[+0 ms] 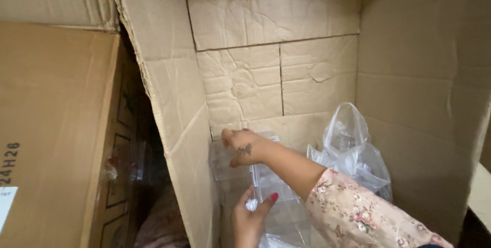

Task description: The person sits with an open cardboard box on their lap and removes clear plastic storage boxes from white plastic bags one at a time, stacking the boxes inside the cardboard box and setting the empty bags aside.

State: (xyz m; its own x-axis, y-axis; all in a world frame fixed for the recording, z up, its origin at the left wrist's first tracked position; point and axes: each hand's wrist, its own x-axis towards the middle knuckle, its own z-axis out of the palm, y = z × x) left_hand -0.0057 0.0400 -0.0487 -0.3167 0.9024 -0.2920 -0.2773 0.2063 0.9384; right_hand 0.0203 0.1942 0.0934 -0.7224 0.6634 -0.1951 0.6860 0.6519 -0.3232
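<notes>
Both arms go down into a big cardboard box (286, 74), its walls creased and its flaps standing up around them. The right hand (244, 148), coming in on a flowered sleeve (358, 212), lies flat with its fingers spread on top of a clear plastic container (227, 163) tucked into the box's near-left corner, pressing on it rather than gripping it, as if to hold it against the wall. Just below, the left hand (250, 220) comes up from the bottom of the view, thumb and fingers parted around the edge of another clear container (276, 197); I cannot tell whether it has truly closed on it. The two hands are near each other, one above the other, not touching.

To the right of the right forearm a loose clear plastic bag (350, 145) stands bunched up against the box wall, with something clear inside it. Left of the hands, beyond the box wall, there is a second closed carton (51, 125) and a dark gap between the two.
</notes>
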